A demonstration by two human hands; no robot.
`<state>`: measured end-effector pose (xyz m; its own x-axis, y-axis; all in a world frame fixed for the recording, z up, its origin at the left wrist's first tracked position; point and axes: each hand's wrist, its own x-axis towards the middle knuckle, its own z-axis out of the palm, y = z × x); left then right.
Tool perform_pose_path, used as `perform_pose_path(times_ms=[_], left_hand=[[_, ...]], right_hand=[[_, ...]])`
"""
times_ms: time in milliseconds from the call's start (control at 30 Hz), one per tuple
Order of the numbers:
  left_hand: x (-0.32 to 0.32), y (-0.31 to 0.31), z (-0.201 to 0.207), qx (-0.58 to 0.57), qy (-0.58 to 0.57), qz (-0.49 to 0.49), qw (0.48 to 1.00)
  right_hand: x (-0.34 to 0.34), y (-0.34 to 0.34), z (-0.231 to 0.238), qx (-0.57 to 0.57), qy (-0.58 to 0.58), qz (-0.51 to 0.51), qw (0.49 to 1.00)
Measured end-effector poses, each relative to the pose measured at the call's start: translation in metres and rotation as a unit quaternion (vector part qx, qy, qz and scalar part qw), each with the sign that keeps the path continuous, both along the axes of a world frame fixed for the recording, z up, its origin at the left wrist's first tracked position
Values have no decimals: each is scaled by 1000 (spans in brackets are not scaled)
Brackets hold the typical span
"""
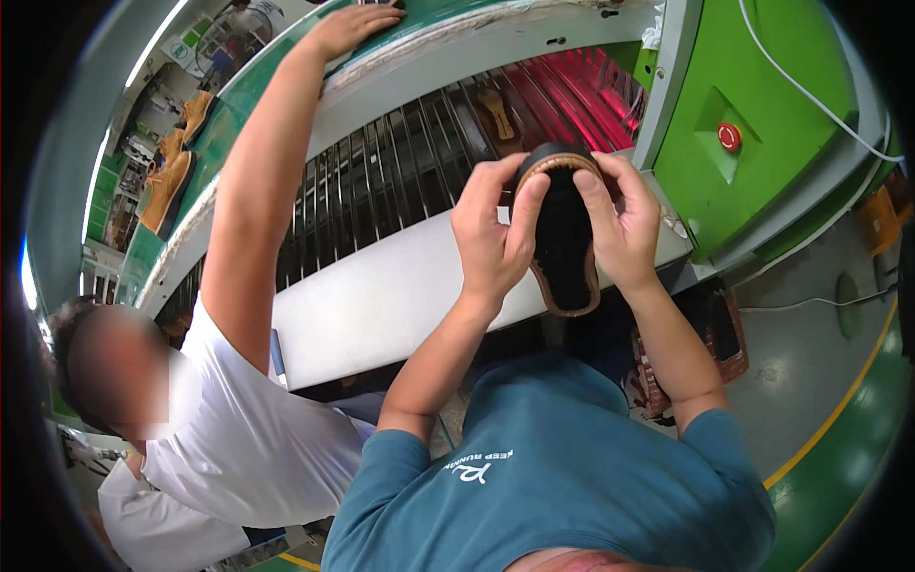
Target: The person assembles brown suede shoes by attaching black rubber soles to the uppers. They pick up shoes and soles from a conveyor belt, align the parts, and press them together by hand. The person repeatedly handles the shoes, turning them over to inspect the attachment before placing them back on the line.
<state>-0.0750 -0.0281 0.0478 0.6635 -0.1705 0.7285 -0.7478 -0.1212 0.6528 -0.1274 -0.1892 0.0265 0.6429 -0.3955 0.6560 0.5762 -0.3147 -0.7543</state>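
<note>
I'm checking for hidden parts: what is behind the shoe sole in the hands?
Beyond the shoe sole, a white ledge and metal rods show. Whatever lies directly behind it, the left hand and the right hand is covered.

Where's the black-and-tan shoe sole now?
In the head view, right of centre, the sole is held between the left hand and right hand, near the white ledge.

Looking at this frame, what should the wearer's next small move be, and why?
Probably ease the black-lined sole forward over the white ledge toward the roller bed. The left hand and right hand grip its far end, and a tan sole lies in that section beyond, which suggests, without proving, that direction.
</note>
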Motion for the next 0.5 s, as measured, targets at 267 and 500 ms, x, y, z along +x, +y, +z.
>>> perform_pose_path(times_ms=[267, 500], left_hand=[[11, 2, -32, -86, 37, 15, 996], [21, 0, -34, -125, 65, -15, 990]], right_hand=[[23, 5, -7, 42, 23, 71, 996], [30, 2, -12, 65, 43, 88, 993]])
